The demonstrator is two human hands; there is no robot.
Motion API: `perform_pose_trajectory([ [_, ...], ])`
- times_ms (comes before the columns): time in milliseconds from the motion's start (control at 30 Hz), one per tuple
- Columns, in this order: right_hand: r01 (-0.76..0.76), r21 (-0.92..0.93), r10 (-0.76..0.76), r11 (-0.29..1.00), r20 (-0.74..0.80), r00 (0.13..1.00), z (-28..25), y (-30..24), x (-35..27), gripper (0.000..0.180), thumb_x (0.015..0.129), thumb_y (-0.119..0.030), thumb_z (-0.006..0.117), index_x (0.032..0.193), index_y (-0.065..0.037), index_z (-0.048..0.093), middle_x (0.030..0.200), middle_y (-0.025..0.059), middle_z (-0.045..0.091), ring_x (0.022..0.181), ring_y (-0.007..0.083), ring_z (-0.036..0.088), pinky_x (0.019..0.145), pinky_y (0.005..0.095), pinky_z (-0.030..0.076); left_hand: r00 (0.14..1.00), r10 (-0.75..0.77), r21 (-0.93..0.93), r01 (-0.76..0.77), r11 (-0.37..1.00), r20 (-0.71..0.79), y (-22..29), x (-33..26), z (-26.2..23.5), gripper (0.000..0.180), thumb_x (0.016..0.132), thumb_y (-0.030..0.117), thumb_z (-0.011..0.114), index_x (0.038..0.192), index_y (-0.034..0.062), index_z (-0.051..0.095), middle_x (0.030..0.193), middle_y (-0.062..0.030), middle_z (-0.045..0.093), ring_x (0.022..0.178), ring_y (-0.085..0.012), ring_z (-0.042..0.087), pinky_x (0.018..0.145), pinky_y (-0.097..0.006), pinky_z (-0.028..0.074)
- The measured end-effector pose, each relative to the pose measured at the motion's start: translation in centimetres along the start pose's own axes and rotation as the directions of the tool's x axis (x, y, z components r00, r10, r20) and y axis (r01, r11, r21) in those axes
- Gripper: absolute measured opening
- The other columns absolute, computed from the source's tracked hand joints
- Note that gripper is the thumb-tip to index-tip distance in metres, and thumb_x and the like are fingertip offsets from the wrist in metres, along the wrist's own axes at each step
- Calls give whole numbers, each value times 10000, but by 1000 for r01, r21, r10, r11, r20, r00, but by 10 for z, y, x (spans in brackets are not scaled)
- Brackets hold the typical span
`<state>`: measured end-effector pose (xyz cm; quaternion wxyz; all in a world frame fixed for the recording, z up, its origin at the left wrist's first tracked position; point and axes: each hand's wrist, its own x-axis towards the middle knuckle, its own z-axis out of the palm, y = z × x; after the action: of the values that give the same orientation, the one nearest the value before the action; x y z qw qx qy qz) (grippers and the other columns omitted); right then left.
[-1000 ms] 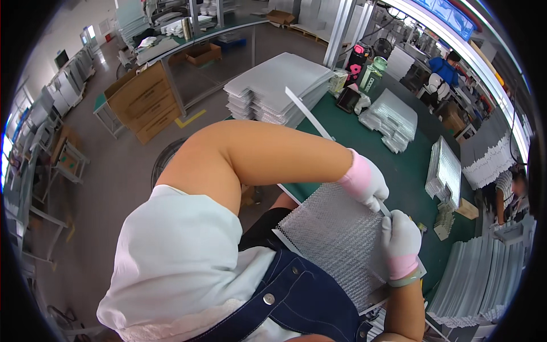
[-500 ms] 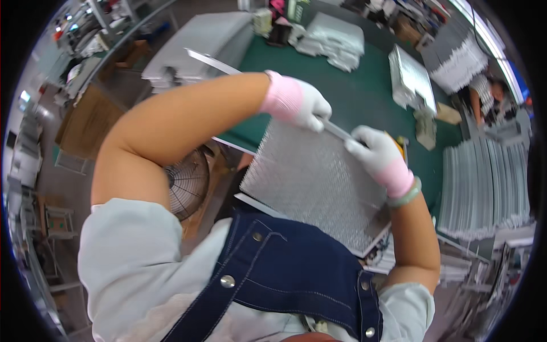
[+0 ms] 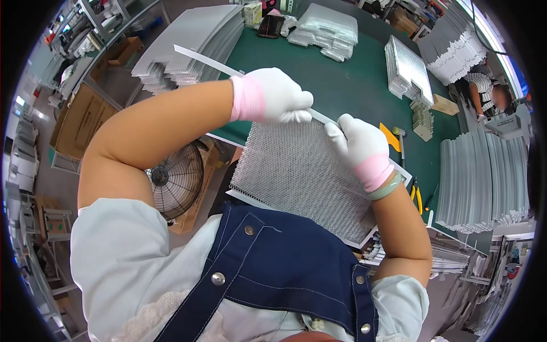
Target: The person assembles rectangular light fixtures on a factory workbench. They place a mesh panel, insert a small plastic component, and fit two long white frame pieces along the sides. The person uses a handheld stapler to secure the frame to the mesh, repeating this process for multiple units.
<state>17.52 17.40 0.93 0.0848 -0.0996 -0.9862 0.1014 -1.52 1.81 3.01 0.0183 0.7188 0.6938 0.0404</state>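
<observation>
Both my hands wear white gloves with pink cuffs. My left hand [image 3: 277, 96] pinches a long thin metal strip [image 3: 206, 60] that runs up and left over the table edge. My right hand [image 3: 359, 141] grips the same strip at its near end, along the far edge of a grey metal mesh panel [image 3: 296, 176]. The panel lies flat on the green table [image 3: 342, 85] in front of my body. A pale green bangle sits on my right wrist.
Stacks of mesh panels [image 3: 405, 67] and bagged parts [image 3: 327, 28] stand at the table's far side. Piles of metal strips [image 3: 484, 171] lie at the right. A yellow scraper [image 3: 389, 137] and pliers [image 3: 417, 196] lie near my right arm. A floor fan [image 3: 174, 179] stands below the table's left edge. Another person [image 3: 484, 91] works at the far right.
The view has swung further toward the table. My hands have stayed on the strip at the panel's far edge, with the left hand now closer to the right.
</observation>
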Motion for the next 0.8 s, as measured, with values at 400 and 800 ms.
perform_pose_trajectory([
  [400, -34, 86, 27, 996, 85, 996, 8, 9, -3, 442, 995, -451, 522, 862, -42, 621, 734, 188, 631, 739, 389, 631, 684, 454, 490, 995, -81, -138, 90, 986, 64, -14, -12, 13, 314, 973, 358, 576, 955, 50, 637, 812, -139, 656, 801, -312, 656, 727, -411, 512],
  [800, 129, 103, -126, 986, -29, 992, 34, -15, 32, 280, 978, -318, 556, 933, -47, 612, 808, 168, 648, 769, 380, 630, 700, 459, 489, 960, -106, -278, 180, 944, 261, -20, 0, 10, 245, 937, 269, 618, 1051, 53, 640, 856, -115, 664, 840, -288, 650, 770, -401, 498],
])
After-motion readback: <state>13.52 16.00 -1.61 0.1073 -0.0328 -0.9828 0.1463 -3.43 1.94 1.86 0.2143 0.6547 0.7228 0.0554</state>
